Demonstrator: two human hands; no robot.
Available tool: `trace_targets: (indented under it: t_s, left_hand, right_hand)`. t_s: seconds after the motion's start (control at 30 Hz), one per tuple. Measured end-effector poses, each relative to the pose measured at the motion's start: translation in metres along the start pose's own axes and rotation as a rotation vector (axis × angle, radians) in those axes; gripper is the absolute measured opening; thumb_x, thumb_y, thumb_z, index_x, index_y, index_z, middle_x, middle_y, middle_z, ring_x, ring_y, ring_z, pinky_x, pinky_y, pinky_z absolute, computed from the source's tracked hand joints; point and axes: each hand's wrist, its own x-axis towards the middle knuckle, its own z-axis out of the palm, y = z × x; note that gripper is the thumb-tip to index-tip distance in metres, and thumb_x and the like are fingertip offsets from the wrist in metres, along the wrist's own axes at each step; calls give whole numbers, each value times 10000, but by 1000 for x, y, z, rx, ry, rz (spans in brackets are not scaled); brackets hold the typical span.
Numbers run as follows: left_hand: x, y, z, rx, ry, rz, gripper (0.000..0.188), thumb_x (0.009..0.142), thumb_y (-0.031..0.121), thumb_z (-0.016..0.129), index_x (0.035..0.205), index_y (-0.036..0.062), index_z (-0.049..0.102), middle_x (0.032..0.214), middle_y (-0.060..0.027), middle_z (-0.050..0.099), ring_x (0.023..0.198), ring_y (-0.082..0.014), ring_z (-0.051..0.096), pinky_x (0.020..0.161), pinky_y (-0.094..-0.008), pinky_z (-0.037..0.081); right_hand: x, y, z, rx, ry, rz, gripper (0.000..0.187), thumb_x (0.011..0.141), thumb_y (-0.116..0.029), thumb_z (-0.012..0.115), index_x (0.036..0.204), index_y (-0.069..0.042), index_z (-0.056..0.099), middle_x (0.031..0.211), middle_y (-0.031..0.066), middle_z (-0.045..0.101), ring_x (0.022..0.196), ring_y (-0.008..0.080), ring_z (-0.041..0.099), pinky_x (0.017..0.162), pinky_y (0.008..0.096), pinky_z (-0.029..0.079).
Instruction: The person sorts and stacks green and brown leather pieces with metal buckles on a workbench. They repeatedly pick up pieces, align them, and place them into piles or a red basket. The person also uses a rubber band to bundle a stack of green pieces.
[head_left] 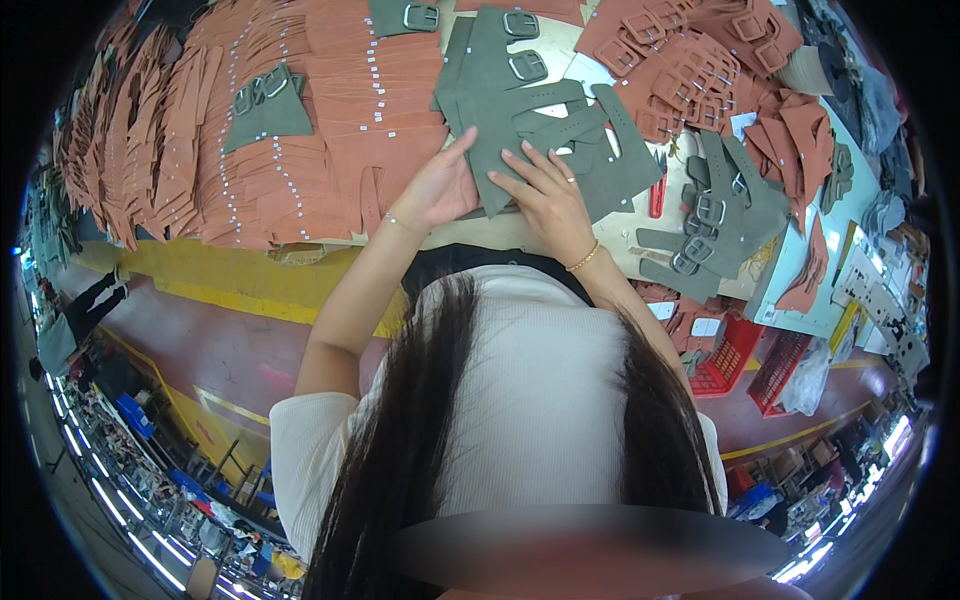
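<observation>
A dark green leather piece [485, 110] with buckled straps lies on the table in front of me, its lower tip between my hands. My left hand [447, 188] is at its left edge, palm turned up and inward, one digit stretched out; the other fingers are partly hidden at the edge. My right hand [548, 200] rests on the green leather with its fingers spread and stretched out. Silver buckles [526, 66] sit on the piece's upper straps. More green strap pieces [560, 125] overlap to the right of it.
Stacks of orange-brown leather pieces [330, 120] cover the table's left. A small green buckled piece [270, 115] lies on them. Orange-brown buckled straps [690, 90] pile up at the far right. Red-handled scissors [657, 195] and green buckled pieces [715, 210] lie right; red baskets [728, 362] stand below.
</observation>
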Motion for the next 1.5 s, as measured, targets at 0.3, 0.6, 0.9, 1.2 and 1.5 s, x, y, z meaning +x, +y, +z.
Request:
trace_targets:
  t_s: [0.3, 0.6, 0.9, 1.2, 1.5]
  left_hand:
    - [-10, 12, 19, 314, 122, 242, 410, 960, 163, 514, 1339, 62, 392, 1297, -95, 498, 1182, -219, 501, 997, -408, 421]
    - [-58, 52, 12, -28, 46, 762, 376, 950, 64, 499, 1317, 57, 417, 1321, -117, 483, 1221, -246, 481, 1041, -424, 398]
    - [-88, 18, -64, 574, 842, 261, 513, 954, 437, 482, 921, -64, 584, 723, -170, 644, 592, -233, 634, 552, -319, 537]
    - [-84, 13, -21, 1172, 585, -235, 557, 899, 501, 552, 718, -24, 603, 530, -136, 598, 373, -153, 535, 348, -253, 402]
    - [-43, 2, 20, 1314, 427, -310, 503, 896, 452, 577, 742, -25, 609, 539, -112, 605, 363, -129, 522, 341, -234, 371]
  right_hand:
    - [8, -12, -24, 175, -40, -35, 380, 773, -113, 673, 1147, -167, 638, 1349, 68, 498, 1285, 307, 425, 1063, 471, 330]
    - [12, -3, -56, 247, 142, 96, 218, 833, -53, 634, 1049, -44, 660, 1207, 124, 588, 1115, 288, 574, 928, 350, 455]
    - [-15, 20, -65, 210, 146, 263, 148, 852, -81, 609, 986, -48, 664, 983, 105, 659, 917, 275, 625, 828, 343, 471]
    - [-61, 71, -113, -9, 321, 617, 177, 865, -120, 592, 1003, -28, 653, 1007, 127, 640, 934, 305, 615, 822, 356, 477]
    - [-55, 95, -88, -212, 263, 547, 273, 802, -124, 647, 1067, -60, 643, 1072, 117, 617, 947, 326, 569, 848, 392, 459]
